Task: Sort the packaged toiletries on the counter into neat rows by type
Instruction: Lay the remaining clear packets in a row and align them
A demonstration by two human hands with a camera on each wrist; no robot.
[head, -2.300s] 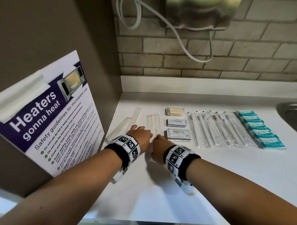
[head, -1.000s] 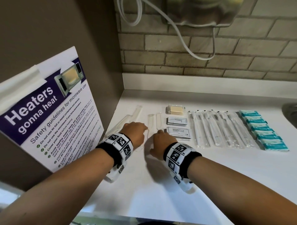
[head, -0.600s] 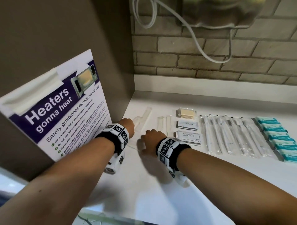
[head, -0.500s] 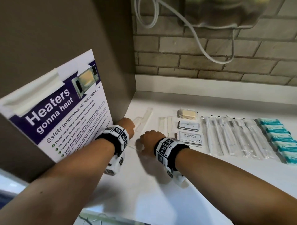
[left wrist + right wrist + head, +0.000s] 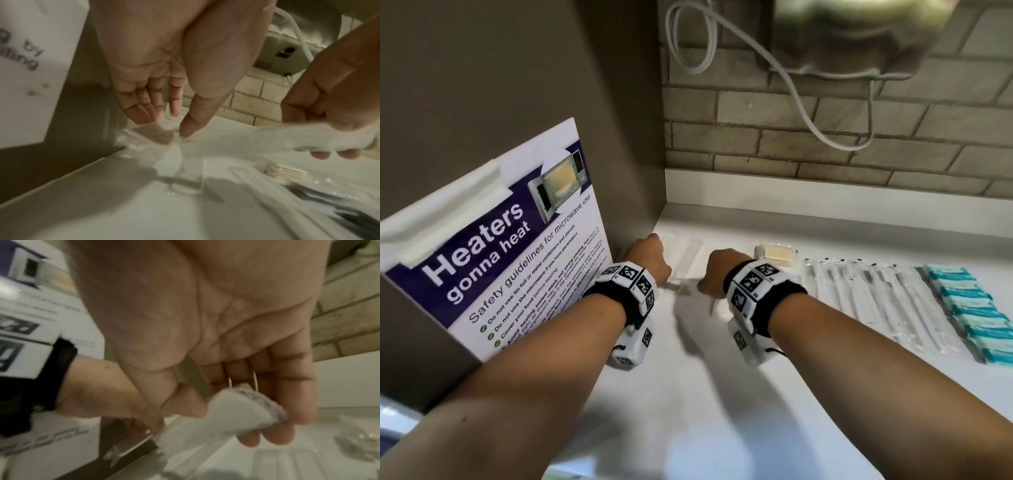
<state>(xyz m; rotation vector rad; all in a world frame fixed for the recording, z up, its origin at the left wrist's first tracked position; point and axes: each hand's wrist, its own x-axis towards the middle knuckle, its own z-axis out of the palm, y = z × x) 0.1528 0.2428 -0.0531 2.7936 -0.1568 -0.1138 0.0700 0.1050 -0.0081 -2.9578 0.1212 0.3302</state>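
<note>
**Both hands on one clear packet at the left end of the rows**

Long clear plastic packet (image 5: 257, 138), white contents, blurred: held off the white counter (image 5: 722, 394), spanning between the two hands. In the left wrist view it runs from centre frame to the right edge.

Right hand (image 5: 717, 274): thumb and curled fingers (image 5: 275, 433) clamped on one end of that packet, seen clearly in the right wrist view, lower centre. Left hand (image 5: 649, 258): fingers straight and pointing down, thumb tip (image 5: 190, 128) touching the other end of the packet. No curl round it that I can see. In the head view both hands sit centre-left, close together, right by the brown side panel (image 5: 517, 85).

More flat clear packets (image 5: 686, 255) lie on the counter just beyond the hands, near the corner.

Sorted stock, right of the hands in the head view, going right:
- small clear pack of pale yellow swab-like pieces (image 5: 777, 255), just beyond the right wrist
- row of long white sticks in clear sleeves (image 5: 876, 294), side by side
- row of teal-and-white small boxes (image 5: 972, 315), stacked along the right edge

The purple-and-white microwave safety poster (image 5: 510, 246) is on the panel, left of frame. Brick wall (image 5: 825, 144) behind, with a white cord (image 5: 784, 75) looping down at the top.
</note>
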